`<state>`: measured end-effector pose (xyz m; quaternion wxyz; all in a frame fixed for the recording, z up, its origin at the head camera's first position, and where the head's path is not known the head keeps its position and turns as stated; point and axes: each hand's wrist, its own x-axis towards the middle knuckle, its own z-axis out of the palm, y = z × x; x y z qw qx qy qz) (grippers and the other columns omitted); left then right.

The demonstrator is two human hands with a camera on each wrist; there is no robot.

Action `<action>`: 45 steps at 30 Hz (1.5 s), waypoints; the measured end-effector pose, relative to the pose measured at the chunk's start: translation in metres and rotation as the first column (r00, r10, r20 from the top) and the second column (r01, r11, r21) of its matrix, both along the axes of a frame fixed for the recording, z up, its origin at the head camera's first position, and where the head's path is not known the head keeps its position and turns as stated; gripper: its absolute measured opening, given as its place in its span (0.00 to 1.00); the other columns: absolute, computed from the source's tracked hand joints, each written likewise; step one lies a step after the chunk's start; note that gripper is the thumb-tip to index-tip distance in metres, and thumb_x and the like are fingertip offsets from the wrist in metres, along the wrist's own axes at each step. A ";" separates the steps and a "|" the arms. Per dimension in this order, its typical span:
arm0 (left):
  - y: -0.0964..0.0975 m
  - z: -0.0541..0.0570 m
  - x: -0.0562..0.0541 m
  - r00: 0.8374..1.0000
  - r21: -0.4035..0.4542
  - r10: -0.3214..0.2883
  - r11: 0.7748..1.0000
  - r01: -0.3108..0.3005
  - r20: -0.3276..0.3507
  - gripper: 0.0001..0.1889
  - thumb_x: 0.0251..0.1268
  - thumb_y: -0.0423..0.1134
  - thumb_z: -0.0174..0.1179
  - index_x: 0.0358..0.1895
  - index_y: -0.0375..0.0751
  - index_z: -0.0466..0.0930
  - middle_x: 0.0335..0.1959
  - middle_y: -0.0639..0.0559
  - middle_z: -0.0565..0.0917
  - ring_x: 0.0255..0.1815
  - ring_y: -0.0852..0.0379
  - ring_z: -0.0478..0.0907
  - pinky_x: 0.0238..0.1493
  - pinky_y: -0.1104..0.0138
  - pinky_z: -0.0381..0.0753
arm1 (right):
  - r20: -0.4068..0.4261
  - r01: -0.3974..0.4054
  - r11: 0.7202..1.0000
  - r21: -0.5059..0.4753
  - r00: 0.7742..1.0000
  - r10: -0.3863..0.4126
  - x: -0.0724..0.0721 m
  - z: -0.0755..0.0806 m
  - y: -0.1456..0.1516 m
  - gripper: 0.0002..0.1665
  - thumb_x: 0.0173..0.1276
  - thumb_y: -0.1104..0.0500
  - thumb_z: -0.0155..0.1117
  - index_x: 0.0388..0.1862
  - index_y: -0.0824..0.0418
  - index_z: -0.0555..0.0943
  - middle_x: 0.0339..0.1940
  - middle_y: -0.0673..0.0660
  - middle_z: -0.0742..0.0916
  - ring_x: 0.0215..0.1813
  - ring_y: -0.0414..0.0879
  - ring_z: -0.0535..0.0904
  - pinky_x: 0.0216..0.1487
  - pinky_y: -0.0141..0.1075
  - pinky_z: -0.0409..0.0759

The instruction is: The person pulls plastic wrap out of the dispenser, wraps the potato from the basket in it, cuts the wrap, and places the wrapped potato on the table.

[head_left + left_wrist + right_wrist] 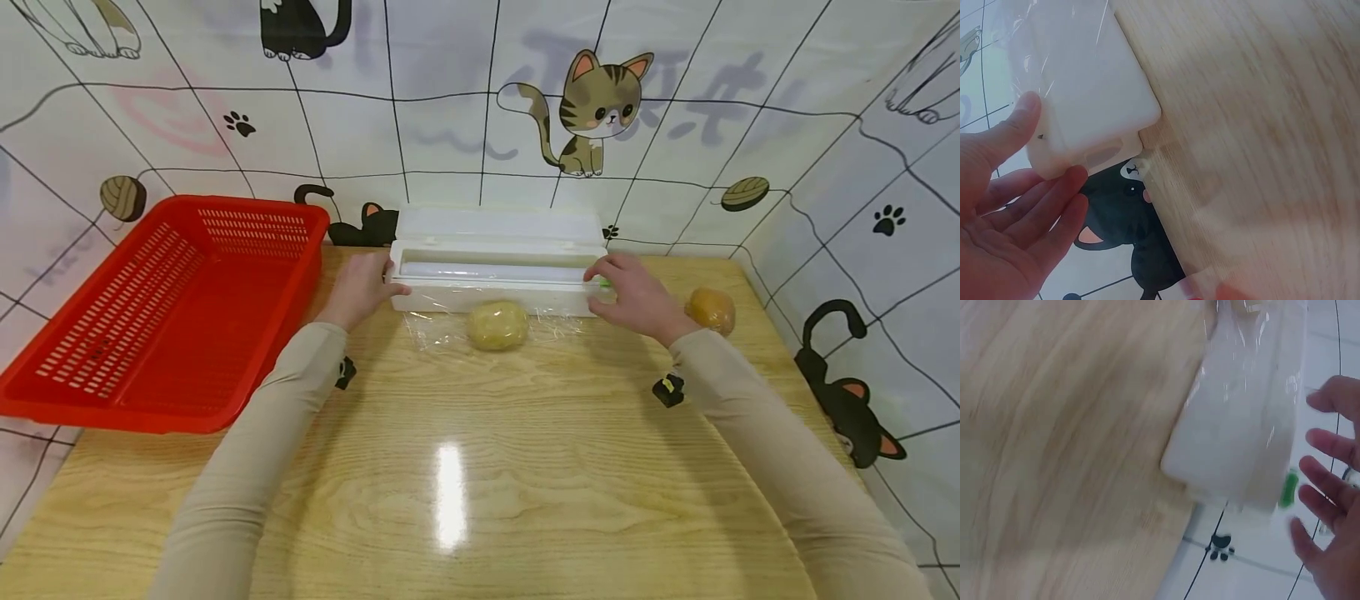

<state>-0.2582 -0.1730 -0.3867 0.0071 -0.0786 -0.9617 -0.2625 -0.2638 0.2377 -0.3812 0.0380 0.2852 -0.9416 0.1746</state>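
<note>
A white cling film dispenser box [495,300] lies at the back of the table, its lid [498,225] raised and a film roll [487,272] inside. Clear film [438,329] hangs from its front, with a round pale yellow item [498,325] on or under it; I cannot tell which. My left hand [358,292] grips the box's left end, thumb on the front and fingers at the end face [1054,159]. Loosely bent and spread, the fingers of my right hand [633,296] hover by the box's right end, near a small green piece [1288,489].
A red plastic basket [217,333] with slotted walls stands on the left. Behind my right wrist sits a round orange-yellow item [711,311], shiny as if wrapped in film. A cat-patterned cloth [450,133] rises behind the wooden table [525,467].
</note>
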 end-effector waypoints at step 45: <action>0.027 -0.023 0.027 0.950 0.401 -0.312 0.866 0.297 -0.031 0.09 0.63 0.21 0.47 0.41 0.30 0.76 0.41 0.37 0.81 0.45 0.45 0.78 0.51 0.56 0.76 | 0.341 0.113 0.941 -0.317 0.940 0.002 0.037 -0.018 -0.058 0.14 0.64 0.75 0.50 0.46 0.71 0.77 0.41 0.68 0.82 0.37 0.56 0.82 0.38 0.43 0.79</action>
